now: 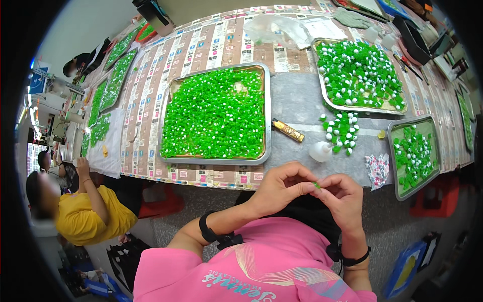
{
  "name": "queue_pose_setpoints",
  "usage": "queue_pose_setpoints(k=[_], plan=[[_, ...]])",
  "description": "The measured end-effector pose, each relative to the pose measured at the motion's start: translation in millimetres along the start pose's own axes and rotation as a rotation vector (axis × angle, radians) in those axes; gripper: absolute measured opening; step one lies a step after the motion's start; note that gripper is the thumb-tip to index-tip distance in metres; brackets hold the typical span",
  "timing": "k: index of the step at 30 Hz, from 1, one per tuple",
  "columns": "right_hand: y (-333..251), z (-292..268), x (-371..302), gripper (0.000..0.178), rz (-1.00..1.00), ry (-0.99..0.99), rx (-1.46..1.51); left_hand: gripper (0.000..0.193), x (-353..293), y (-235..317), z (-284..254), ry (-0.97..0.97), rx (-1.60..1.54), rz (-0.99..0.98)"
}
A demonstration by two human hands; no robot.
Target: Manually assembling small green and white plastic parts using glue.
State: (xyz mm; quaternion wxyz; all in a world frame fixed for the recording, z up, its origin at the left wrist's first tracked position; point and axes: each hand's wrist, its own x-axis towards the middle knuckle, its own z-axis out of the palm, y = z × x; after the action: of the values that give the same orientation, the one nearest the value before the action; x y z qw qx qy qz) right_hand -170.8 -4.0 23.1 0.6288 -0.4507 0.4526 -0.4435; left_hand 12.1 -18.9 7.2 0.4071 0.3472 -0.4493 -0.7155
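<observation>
My left hand (280, 188) and my right hand (344, 199) meet just off the table's near edge. Both are closed in a pinch, thumb against fingers, on one small green piece (316, 185); the fingertips cover most of it. Past my fingers stands a white squeeze bottle (320, 151). A loose pile of green pieces with white balls (340, 132) lies behind it. Left of the bottle is a dark and gold tube-shaped thing (288, 130). A small patterned packet (377, 170) rests at the table edge, to the right of my right hand.
A large metal tray (267, 121) of green pieces stands left. Another tray (365, 109) with green pieces and white balls is at the far right, a smaller one (436, 146) nearer. A person in yellow (95, 214) sits at left. Red stools (161, 202) stand below the table.
</observation>
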Motion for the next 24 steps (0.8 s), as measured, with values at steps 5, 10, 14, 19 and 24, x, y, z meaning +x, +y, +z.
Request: queue_pose_setpoints(k=[5, 10, 14, 19, 24], plan=[[-0.1, 0.7, 5.6, 0.011, 0.062, -0.03, 0.085, 0.012, -3.5, 0.0, -5.2, -0.003, 0.036, 0.008], [-5.3, 3.7, 6.8, 0.011, 0.112, -0.049, 0.122, 0.013, -7.2, 3.9, -0.1, 0.034, -0.039, 0.009], [7.0, -3.9, 19.0, 0.024, -0.272, 0.277, -0.323, 0.015, -9.2, 5.0, -5.3, 0.103, -0.113, -0.03], [-2.1, 9.4, 41.1, 0.05, -0.435, 0.337, -0.76, 0.016, -13.6, -1.9, -15.4, 0.184, -0.278, -0.131], [14.4, 7.9, 49.6, 0.042, -0.513, 0.254, -0.802, 0.019, -11.6, -5.3, -20.2, 0.172, -0.387, -0.202]])
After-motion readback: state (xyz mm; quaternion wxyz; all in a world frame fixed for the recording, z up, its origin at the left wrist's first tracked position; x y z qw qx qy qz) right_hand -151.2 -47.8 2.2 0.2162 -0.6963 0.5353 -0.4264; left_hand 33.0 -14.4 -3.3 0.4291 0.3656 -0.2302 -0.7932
